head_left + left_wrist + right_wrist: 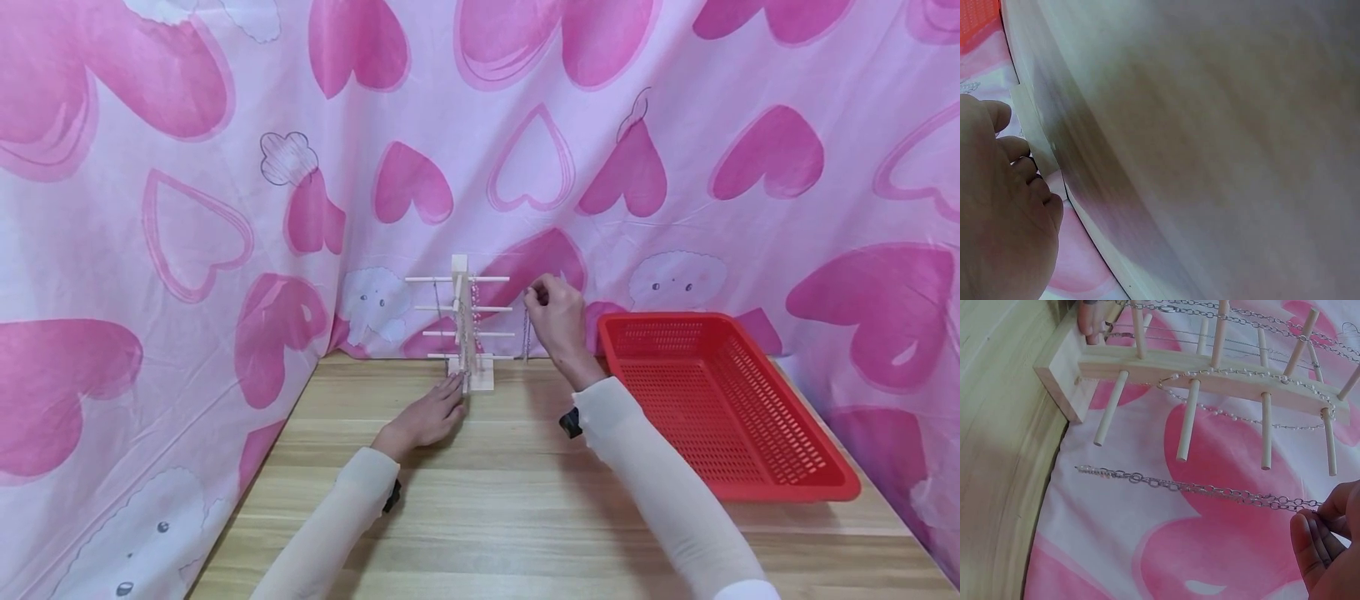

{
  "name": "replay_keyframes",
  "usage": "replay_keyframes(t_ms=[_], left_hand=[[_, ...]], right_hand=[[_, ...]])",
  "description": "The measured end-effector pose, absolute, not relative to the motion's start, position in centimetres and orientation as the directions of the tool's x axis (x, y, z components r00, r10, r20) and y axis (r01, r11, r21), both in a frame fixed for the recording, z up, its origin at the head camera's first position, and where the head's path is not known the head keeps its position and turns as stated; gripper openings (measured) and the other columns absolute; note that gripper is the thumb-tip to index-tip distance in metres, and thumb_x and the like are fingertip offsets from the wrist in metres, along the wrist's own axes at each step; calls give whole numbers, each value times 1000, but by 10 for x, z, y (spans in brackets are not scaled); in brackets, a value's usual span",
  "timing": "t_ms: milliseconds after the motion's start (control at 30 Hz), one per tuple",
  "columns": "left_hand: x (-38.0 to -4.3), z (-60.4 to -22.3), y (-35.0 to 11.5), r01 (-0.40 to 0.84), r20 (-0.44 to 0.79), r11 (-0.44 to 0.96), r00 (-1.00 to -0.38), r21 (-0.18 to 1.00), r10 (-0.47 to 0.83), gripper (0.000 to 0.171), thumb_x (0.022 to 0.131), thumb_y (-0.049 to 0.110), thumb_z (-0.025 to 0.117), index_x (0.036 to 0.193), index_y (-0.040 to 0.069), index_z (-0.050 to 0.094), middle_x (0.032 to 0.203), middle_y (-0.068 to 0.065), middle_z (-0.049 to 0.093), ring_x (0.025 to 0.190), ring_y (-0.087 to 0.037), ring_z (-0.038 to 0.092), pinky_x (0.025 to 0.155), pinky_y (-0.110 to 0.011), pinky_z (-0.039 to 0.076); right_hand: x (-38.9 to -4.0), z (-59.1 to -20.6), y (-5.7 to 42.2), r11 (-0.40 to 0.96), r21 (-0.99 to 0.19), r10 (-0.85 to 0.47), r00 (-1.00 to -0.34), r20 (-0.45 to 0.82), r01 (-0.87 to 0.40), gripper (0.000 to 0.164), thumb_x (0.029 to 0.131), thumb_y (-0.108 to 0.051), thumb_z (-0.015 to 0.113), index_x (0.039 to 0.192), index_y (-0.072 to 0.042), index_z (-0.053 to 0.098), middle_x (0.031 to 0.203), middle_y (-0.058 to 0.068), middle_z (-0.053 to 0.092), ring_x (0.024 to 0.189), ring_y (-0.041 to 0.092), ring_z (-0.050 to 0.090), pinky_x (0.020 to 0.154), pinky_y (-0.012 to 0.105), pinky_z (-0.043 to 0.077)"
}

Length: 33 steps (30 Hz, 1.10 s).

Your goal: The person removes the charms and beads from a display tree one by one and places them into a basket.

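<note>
A wooden jewelry stand (pixel 460 292) with several pegs rises at the table's back edge, its square base (pixel 482 379) on the tabletop. Chains and a beaded necklace (pixel 1229 415) hang from its pegs. To the right of the stand, my right hand (pixel 557 317) pinches a silver chain necklace (pixel 1210 489) between thumb and fingertips. The necklace dangles apart from the pegs, with a beaded piece at its lower end. My left hand (pixel 431 414) has its fingers stretched out against the stand's base; the left wrist view shows this hand (pixel 1007 206) only partly.
A red perforated plastic basket (pixel 817 492) stands on the table to the right of my right arm. Behind the wood-grain table (pixel 480 517) hangs a pink cloth (pixel 525 50) with hearts, which also covers both sides.
</note>
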State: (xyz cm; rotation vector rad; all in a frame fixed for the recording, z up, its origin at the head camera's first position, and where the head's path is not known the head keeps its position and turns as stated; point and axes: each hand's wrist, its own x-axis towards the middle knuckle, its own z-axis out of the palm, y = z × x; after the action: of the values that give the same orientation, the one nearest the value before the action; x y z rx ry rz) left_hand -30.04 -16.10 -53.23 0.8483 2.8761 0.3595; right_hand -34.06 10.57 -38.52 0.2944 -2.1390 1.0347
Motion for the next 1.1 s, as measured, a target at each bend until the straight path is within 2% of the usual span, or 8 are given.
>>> replay_keyframes(t_ms=[167, 400, 567, 900, 1100], left_hand=[[-300, -531, -161, 522, -41, 812, -834, 262, 550, 62, 116, 34, 32, 167, 0, 26, 179, -14, 18, 167, -34, 18, 136, -47, 24], [-300, -531, -160, 526, -36, 811, -833, 257, 552, 61, 116, 34, 30, 167, 0, 28, 178, -14, 18, 166, -34, 18, 137, -46, 23], [-300, -532, -161, 534, -25, 808, -830, 250, 557, 60, 116, 32, 31, 166, -2, 30, 178, -15, 20, 166, -35, 19, 137, -47, 23], [-302, -534, -161, 541, -30, 805, -825, 245, 564, 61, 116, 33, 30, 167, -1, 26, 178, -15, 18, 166, -35, 18, 137, -48, 22], [-301, -532, -161, 540, -44, 809, -825, 233, 564, 61, 117, 34, 27, 167, -1, 26, 178, -15, 17, 167, -35, 17, 137, -46, 21]], right_hand=[[-340, -379, 111, 651, -572, 77, -706, 704, -499, 10, 98, -4, 68, 96, 0, 77, 89, 17, 77, 80, 30, 73, 75, 41, 67], [-337, -365, 121, 666, -516, 45, -661, 749, -539, 9, 97, -3, 68, 92, 0, 75, 87, 18, 76, 79, 32, 72, 76, 45, 66], [-334, -355, 128, 676, -498, 23, -659, 752, -544, 8, 97, -3, 68, 93, 0, 75, 88, 18, 76, 79, 32, 72, 76, 45, 66], [-331, -341, 147, 689, -492, 21, -664, 747, -532, 10, 99, -6, 67, 96, -1, 76, 89, 16, 76, 81, 31, 72, 77, 45, 67], [-330, -334, 157, 688, -478, 15, -647, 762, -546, 12, 99, -5, 66, 94, 1, 76, 89, 18, 75, 81, 32, 72, 76, 45, 66]])
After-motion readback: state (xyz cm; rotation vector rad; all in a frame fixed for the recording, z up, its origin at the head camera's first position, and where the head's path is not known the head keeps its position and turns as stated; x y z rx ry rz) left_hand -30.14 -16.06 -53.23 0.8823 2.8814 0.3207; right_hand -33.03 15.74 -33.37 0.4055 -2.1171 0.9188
